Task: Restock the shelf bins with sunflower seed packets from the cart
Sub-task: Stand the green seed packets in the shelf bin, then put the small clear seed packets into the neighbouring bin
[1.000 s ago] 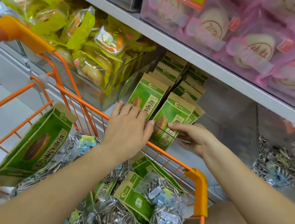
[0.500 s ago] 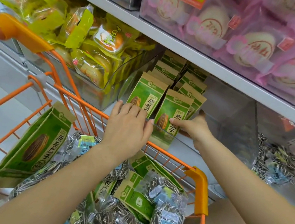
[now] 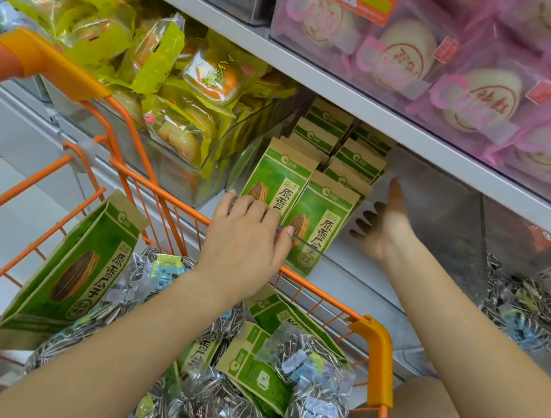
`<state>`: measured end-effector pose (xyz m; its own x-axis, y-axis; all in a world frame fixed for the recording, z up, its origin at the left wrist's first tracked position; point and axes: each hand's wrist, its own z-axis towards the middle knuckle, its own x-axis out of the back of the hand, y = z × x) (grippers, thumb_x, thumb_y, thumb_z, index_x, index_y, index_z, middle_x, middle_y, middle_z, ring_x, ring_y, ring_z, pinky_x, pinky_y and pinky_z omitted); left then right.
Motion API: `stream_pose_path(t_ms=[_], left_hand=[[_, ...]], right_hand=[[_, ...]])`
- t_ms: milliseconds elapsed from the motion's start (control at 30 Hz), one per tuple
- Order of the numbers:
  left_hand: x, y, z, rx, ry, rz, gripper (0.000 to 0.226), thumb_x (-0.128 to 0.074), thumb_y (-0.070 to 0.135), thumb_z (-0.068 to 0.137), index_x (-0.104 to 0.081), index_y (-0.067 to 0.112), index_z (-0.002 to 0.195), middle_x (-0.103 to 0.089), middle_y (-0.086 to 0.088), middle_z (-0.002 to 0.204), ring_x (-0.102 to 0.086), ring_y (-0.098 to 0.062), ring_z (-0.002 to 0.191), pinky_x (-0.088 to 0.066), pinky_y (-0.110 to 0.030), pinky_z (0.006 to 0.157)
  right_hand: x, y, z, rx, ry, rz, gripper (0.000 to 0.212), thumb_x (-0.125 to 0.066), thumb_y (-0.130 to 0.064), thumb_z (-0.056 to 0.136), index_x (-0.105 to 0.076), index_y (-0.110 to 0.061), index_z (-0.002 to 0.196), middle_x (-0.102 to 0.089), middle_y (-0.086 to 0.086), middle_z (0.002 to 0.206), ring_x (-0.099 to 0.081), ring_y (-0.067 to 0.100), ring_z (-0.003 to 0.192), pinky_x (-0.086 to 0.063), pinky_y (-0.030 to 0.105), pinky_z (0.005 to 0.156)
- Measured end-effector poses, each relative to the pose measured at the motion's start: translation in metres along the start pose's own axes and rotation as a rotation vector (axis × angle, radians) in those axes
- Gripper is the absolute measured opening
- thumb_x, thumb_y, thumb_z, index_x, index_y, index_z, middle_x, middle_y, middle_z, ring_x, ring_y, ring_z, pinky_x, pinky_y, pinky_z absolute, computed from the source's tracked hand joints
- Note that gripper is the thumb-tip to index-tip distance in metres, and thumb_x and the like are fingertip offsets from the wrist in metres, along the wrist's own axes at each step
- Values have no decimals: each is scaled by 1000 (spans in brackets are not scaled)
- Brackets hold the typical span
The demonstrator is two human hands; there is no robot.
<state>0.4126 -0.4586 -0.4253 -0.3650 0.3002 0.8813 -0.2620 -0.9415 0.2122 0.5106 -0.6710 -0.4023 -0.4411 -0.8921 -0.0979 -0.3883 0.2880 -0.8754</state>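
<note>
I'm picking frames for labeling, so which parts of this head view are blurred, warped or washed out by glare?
Head view: the pink pastry packs at upper right look soft and hazy behind the clear bin; the shelf edge bows from wide-angle distortion; the right hand is shadowed, its fingers dark; the green sunflower seed packets and left hand are sharp.

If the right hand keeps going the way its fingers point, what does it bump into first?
Probably nothing soon. The right hand points into the bare part of the clear plastic bin, beside the green paper seed packets. Eventually perhaps the bin's back wall; depth is unclear.
</note>
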Motion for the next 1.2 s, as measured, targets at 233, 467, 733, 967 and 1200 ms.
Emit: stream_pose_path(t_ms=[233,467,733,967,1200], left_hand=[[2,0,1,-9,-22,3,44,-34,38,94,-70,12,93,-70,-6,93,-60,-28,96,-36,-46,103],[2,0,2,-15,-38,6,45,-34,39,94,-70,12,93,-69,-5,91,-60,-27,94,-37,-46,102],[4,-1,2,-15,-63,-13,48,-30,40,95,-70,13,94,-69,-5,93,-59,-27,96,-34,-45,105],[13,0,6,6,-127,-62,47,-31,42,97,-68,14,109,-68,-4,108,-55,-25,110,-24,-42,110],[58,-1,14,-59,-248,-184,41,-47,36,94,-56,13,127,-61,-11,124,-50,-29,118,-38,-35,93]], right_hand=[[-46,1,5,43,-237,199,63,-33,-62,94,-64,-12,115,-71,15,108,-69,32,97,-55,46,87],[-45,0,13,6,-131,151,36,-40,-34,101,-53,-14,128,-67,16,115,-69,29,85,-59,37,62],[-30,0,-12,39,-20,79,36,-41,-49,97,-56,-19,110,-51,-6,82,-52,13,79,-44,26,83],[9,19,-122,722,-148,-430,22,-55,-9,93,-57,-26,107,-60,-14,105,-56,-8,93,-43,10,86],[49,67,-179,775,-456,-1217,17,-63,-30,90,-66,-34,106,-70,-15,99,-64,6,92,-51,31,81]])
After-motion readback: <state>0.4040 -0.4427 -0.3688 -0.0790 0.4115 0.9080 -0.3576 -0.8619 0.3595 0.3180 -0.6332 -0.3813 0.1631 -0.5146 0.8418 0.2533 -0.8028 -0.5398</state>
